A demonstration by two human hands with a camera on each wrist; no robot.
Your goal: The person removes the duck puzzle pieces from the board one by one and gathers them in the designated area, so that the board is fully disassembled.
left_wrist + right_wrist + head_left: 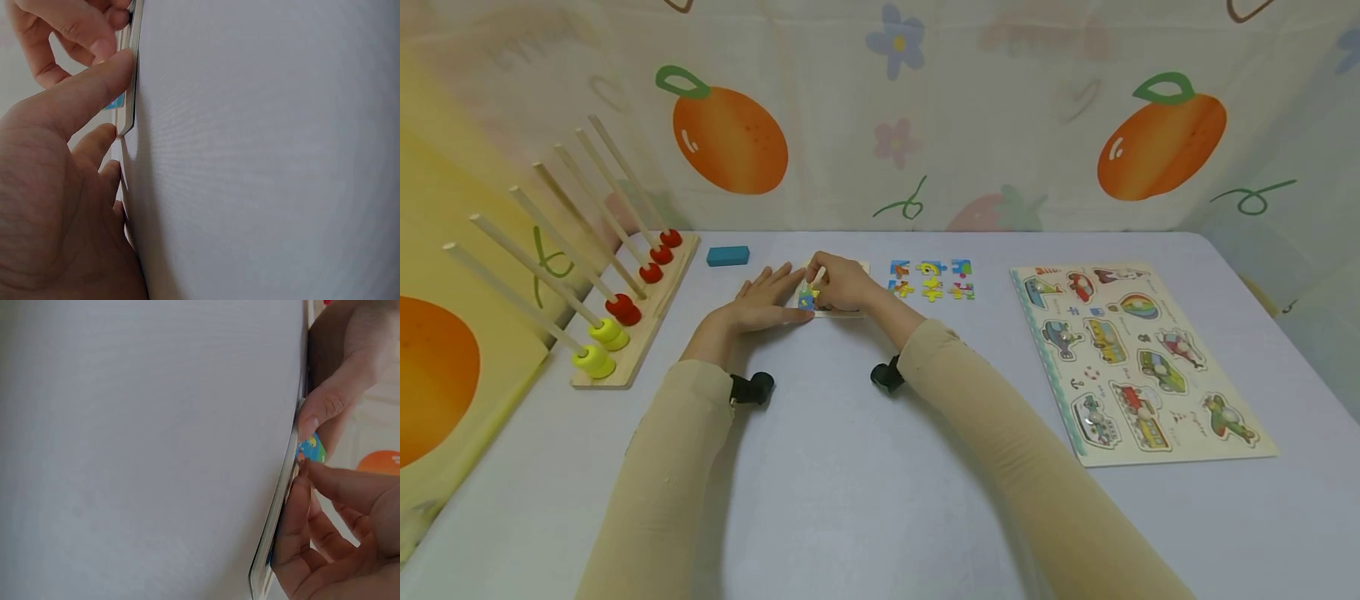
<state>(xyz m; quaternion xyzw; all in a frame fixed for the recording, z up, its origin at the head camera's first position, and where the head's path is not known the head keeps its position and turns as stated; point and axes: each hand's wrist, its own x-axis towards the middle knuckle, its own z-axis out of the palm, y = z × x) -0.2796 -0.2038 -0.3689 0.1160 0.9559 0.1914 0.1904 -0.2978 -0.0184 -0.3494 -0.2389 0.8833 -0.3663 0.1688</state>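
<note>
A small jigsaw puzzle board point(852, 314) lies flat near the back of the table, partly covered by both hands. My left hand point(762, 302) rests beside it with fingers spread; its thumb point(119, 69) presses on the board's near left corner. Over the board, my right hand point(844, 283) has curled fingers, and its thumb and index finger pinch a small puzzle piece point(302, 461), mostly hidden by the fingertips. Blue, printed puzzle pieces point(806, 301) show at the board's left end. Several loose puzzle pieces point(932, 268) lie in two rows just right of the board.
At the left stands a wooden bead counter point(647, 333) with upright rods and red and yellow beads. A teal block point(727, 256) lies behind the left hand. A vehicle peg puzzle point(1105, 392) lies at the right. A printed curtain point(835, 125) hangs behind the table.
</note>
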